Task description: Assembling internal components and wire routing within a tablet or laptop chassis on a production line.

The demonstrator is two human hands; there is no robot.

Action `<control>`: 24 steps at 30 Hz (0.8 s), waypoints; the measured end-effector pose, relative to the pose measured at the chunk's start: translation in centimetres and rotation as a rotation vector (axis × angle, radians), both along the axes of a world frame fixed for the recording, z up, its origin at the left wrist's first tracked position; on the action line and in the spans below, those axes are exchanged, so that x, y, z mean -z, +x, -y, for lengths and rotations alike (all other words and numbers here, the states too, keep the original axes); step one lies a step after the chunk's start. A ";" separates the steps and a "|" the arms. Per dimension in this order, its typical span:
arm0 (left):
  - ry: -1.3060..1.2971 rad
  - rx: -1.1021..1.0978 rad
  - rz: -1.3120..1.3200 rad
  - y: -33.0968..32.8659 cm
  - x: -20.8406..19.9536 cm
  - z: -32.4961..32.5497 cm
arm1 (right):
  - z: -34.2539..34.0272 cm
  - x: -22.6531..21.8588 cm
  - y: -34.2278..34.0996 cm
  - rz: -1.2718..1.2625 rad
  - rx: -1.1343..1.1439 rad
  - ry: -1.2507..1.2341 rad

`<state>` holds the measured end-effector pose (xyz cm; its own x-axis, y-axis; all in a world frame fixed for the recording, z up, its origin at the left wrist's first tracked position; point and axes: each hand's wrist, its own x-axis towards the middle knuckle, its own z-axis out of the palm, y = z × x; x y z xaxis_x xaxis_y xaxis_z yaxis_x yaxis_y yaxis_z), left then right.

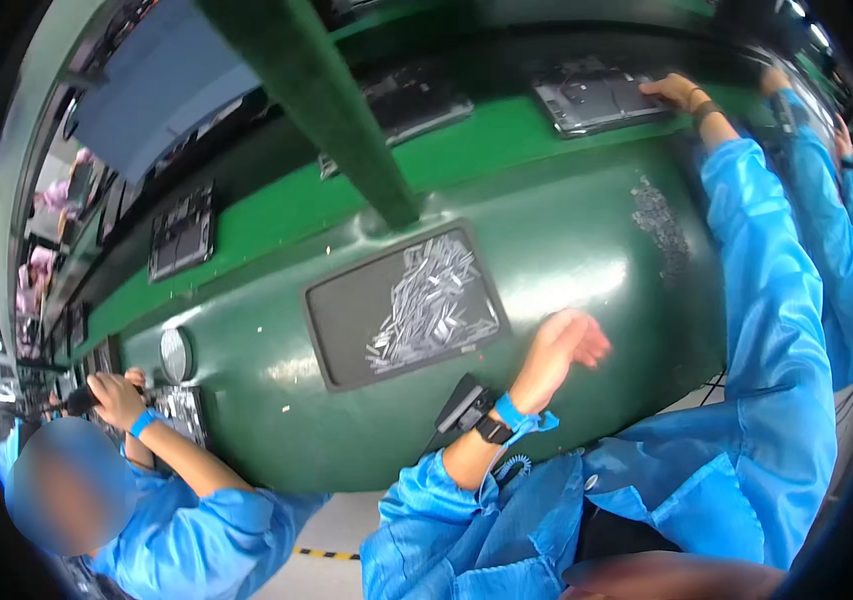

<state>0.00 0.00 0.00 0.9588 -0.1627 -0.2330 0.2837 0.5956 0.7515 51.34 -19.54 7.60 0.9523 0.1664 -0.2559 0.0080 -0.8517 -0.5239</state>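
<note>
My right hand (pixel 679 92) reaches far across the green bench (pixel 566 240) and grips the right edge of a dark flat panel (pixel 591 97) lying on the black belt at the back. My left hand (pixel 568 345) hovers just right of a grey mat (pixel 341 330), fingers loosely apart and holding nothing. A heap of small silver metal strips (pixel 426 300) lies on the mat. A blue wrist strap and a black watch (pixel 501 422) sit on my left wrist. Both arms wear blue sleeves.
A green post (pixel 346 130) rises behind the mat. More dark panels (pixel 414 100) (pixel 181 235) lie along the belt. A co-worker in blue (pixel 196 530) works at the lower left, a hand (pixel 114 397) on a tool. Another blue-sleeved person (pixel 831 200) stands at the right.
</note>
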 end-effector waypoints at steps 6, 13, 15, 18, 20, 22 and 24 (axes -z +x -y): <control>0.007 -0.023 0.061 0.3 0.7 -1.2 | -2.1 -0.3 -3.6 -0.176 -0.027 0.777; 0.405 -0.296 0.261 1.4 -1.4 -2.0 | -1.4 0.1 -17.4 -0.362 -0.093 1.212; 0.602 -0.420 0.339 1.3 -2.8 -3.4 | -2.6 -1.4 -27.4 -0.353 -0.109 1.243; 0.990 -0.600 0.455 1.9 -4.4 -4.8 | -2.3 -0.7 -39.4 -0.242 0.054 1.315; 1.190 -0.649 0.515 2.3 -5.2 -4.1 | -1.2 0.8 -45.2 -0.156 0.146 1.356; 1.567 -0.777 0.514 2.5 -5.3 -3.2 | -0.3 2.5 -50.0 -0.218 0.220 1.461; 1.575 -0.734 0.469 3.0 -3.2 -3.5 | -0.9 3.4 -53.3 -0.146 0.294 1.526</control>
